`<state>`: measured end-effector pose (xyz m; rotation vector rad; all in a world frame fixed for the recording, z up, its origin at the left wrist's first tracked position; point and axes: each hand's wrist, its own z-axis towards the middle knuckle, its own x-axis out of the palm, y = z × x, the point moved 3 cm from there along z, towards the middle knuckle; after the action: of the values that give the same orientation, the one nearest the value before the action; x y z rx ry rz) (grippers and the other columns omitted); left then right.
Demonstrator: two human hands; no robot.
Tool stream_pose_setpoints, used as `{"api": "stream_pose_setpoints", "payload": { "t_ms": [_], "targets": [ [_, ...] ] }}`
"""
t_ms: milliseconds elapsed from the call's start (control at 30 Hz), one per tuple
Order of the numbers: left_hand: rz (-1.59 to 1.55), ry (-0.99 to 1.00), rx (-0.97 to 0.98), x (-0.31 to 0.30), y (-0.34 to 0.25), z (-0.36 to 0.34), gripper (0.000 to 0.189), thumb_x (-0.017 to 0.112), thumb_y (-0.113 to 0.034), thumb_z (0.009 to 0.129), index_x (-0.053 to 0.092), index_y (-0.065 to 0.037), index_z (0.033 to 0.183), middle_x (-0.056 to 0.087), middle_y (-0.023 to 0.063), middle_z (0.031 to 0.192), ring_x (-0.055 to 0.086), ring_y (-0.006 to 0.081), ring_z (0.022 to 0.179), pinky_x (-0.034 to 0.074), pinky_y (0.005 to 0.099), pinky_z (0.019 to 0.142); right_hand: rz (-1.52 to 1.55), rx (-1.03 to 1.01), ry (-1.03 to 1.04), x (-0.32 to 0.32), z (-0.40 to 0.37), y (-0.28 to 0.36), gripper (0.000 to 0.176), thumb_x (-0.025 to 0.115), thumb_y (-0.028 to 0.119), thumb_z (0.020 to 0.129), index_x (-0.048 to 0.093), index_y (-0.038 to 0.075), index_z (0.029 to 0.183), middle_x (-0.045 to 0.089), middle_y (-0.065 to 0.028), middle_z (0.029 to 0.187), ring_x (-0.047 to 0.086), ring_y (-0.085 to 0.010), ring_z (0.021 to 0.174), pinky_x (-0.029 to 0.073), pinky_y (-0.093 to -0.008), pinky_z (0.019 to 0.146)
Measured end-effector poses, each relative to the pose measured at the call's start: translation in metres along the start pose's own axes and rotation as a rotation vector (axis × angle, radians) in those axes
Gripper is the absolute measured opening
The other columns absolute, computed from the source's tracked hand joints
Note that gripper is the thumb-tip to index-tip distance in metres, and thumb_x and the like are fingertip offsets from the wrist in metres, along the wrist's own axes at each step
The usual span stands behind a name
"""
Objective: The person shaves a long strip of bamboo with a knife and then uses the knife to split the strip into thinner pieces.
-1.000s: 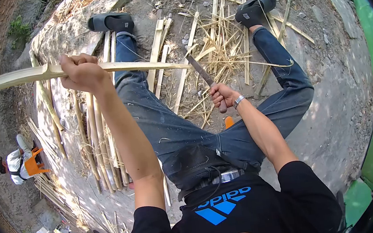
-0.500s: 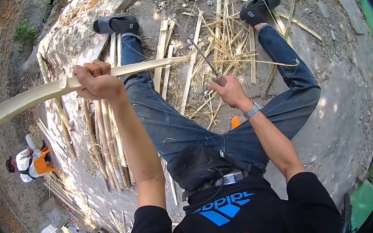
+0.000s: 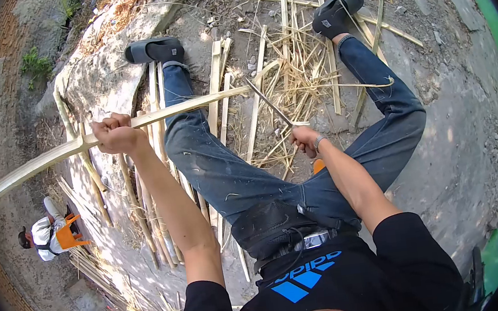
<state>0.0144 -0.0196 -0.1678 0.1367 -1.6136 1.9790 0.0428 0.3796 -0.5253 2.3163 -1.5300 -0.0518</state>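
Observation:
My left hand [image 3: 116, 134] is wrapped round a long, pale split bamboo strip [image 3: 188, 105], just to one side of a node. One end of the strip reaches out to the left; its other end lies over the shavings between my legs. In my right hand [image 3: 306, 138] is a knife [image 3: 269, 103] with a long narrow blade, fingers closed round its handle. The blade slants up and left, its tip right by the strip's far part. Beneath and beyond it spreads a heap of thin bamboo shavings [image 3: 308, 81].
My outstretched legs [image 3: 218, 153] frame the work area. More split strips [image 3: 214, 86] lie between my feet. Bamboo poles [image 3: 145, 216] rest on the ground at left. Farther left, a person [image 3: 43, 237] sits on an orange chair [image 3: 70, 231]; another person is at the lower left.
My left hand has moved left and lower with the bamboo strip, whose left end has come into view. The knife has swung down, bringing its tip to the strip's far part.

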Motion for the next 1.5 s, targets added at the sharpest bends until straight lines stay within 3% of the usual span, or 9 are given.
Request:
{"api": "stream_pose_setpoints", "payload": {
  "t_ms": [133, 233, 300, 333, 467, 967, 1167, 1300, 1500],
  "targets": [
    [0.09, -0.033, 0.041, -0.024, -0.035, -0.005, 0.044, 0.04, -0.02, 0.102, 0.023, -0.017, 0.061, 0.021, -0.0028, 0.054, 0.018, 0.0109, 0.047, 0.016, 0.0289, 0.046, -0.01, 0.018, 0.064, -0.016, -0.012, 0.001, 0.014, 0.063, 0.008, 0.081, 0.054, 0.002, 0.071, 0.039, -0.0028, 0.055, 0.03, -0.0134, 0.043, 0.032, -0.0361, 0.046],
    [0.126, -0.085, 0.03, -0.017, -0.068, -0.018, 0.047, 0.036, -0.021, 0.104, 0.022, -0.017, 0.059, 0.018, -0.0032, 0.052, 0.016, 0.0105, 0.047, 0.014, 0.0282, 0.047, -0.127, 0.042, 0.059, -0.02, 0.005, -0.013, 0.019, 0.065, 0.016, 0.083, 0.062, -0.001, 0.076, 0.052, -0.0098, 0.058, 0.048, -0.0235, 0.046, 0.044, -0.0455, 0.052],
    [0.108, -0.026, 0.074, -0.01, -0.082, -0.029, 0.045, 0.037, -0.019, 0.103, 0.023, -0.017, 0.06, 0.019, -0.0027, 0.053, 0.017, 0.0106, 0.047, 0.013, 0.0284, 0.047, -0.942, -0.454, -0.546, 0.002, -0.028, 0.015, 0.029, 0.062, 0.027, 0.085, 0.07, -0.001, 0.086, 0.066, -0.0201, 0.071, 0.066, -0.0384, 0.068, 0.054, -0.0532, 0.069],
    [0.111, 0.018, 0.104, -0.006, -0.093, -0.037, 0.042, 0.038, -0.016, 0.101, 0.024, -0.017, 0.061, 0.02, -0.002, 0.053, 0.017, 0.0104, 0.047, 0.013, 0.0282, 0.046, -0.893, -0.492, -0.513, 0.013, -0.051, 0.025, 0.035, 0.061, 0.033, 0.082, 0.073, 0.002, 0.093, 0.071, -0.0248, 0.088, 0.068, -0.0443, 0.09, 0.055, -0.0517, 0.084],
    [0.153, 0.039, 0.207, 0.012, -0.127, -0.062, 0.041, 0.038, -0.017, 0.1, 0.023, -0.017, 0.062, 0.019, -0.0019, 0.055, 0.017, 0.0098, 0.045, 0.013, 0.0277, 0.044, -0.772, -0.812, -0.415, 0.032, -0.045, 0.038, 0.031, 0.062, 0.027, 0.077, 0.072, 0.0, 0.089, 0.07, -0.0267, 0.087, 0.067, -0.0441, 0.084, 0.054, -0.0501, 0.081],
    [0.126, -0.026, 0.093, 0.007, -0.078, -0.083, 0.049, 0.04, -0.023, 0.102, 0.023, -0.018, 0.057, 0.015, -0.0042, 0.053, 0.018, 0.008, 0.043, 0.012, 0.0262, 0.043, -0.542, -0.695, -0.442, 0.009, -0.094, 0.039, 0.031, 0.067, 0.025, 0.074, 0.069, -0.004, 0.086, 0.067, -0.0235, 0.074, 0.064, -0.0396, 0.07, 0.052, -0.0437, 0.071],
    [0.201, -0.055, 0.142, -0.004, -0.076, -0.083, 0.041, 0.037, -0.016, 0.098, 0.018, -0.018, 0.061, 0.016, -0.0031, 0.054, 0.017, 0.0096, 0.046, 0.011, 0.0279, 0.045, -0.338, -0.96, -0.485, 0.051, -0.15, 0.074, 0.027, 0.069, 0.02, 0.076, 0.059, -0.004, 0.073, 0.063, -0.017, 0.064, 0.059, -0.032, 0.057, 0.047, -0.0424, 0.06],
    [0.253, -0.109, 0.163, -0.009, -0.072, -0.074, 0.042, 0.037, -0.019, 0.1, 0.019, -0.017, 0.062, 0.018, -0.0025, 0.053, 0.019, 0.01, 0.045, 0.014, 0.0287, 0.045, -0.36, -0.838, -0.215, 0.049, -0.09, 0.033, 0.024, 0.069, 0.02, 0.077, 0.058, -0.001, 0.071, 0.061, -0.0138, 0.06, 0.053, -0.0279, 0.052, 0.043, -0.0406, 0.056],
    [0.24, -0.233, 0.122, -0.038, -0.059, -0.042, 0.043, 0.04, -0.019, 0.1, 0.018, -0.018, 0.063, 0.023, -0.0015, 0.052, 0.021, 0.0117, 0.044, 0.016, 0.0301, 0.045, -0.993, -0.127, -0.123, 0.0, 0.003, -0.026, 0.028, 0.058, 0.027, 0.077, 0.079, 0.01, 0.088, 0.071, -0.0189, 0.072, 0.072, -0.0282, 0.068, 0.055, -0.0391, 0.068]
  ]
}}
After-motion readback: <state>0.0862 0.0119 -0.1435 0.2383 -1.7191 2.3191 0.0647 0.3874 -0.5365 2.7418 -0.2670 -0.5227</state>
